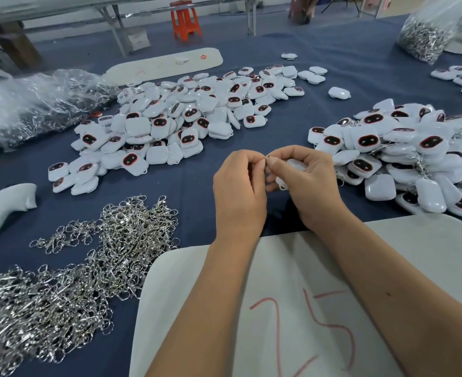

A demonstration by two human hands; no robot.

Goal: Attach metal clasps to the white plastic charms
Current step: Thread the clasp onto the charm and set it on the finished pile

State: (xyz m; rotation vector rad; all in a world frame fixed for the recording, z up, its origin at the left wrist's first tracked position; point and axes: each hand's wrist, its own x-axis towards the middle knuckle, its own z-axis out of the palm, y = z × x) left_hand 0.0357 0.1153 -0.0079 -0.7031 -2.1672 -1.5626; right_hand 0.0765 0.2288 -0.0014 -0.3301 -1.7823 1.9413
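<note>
My left hand [239,186] and my right hand [310,183] meet above the blue cloth at the table's centre. A small metal clasp [267,158] is pinched between the fingertips of both hands. My right hand also holds a white plastic charm [295,165], mostly hidden behind its fingers. A loose heap of silver clasps [69,270] lies at the lower left. One pile of white charms [175,118] with dark faces lies beyond the hands, and another pile of charms [409,159], some with clasps on them, lies to the right.
A white board [292,308] marked with red numerals lies under my forearms. Clear plastic bags [33,104] sit at the left, and a bag of clasps [425,36] at the far right. A white moulded part [3,208] lies at the left edge. An orange stool [184,20] stands behind the table.
</note>
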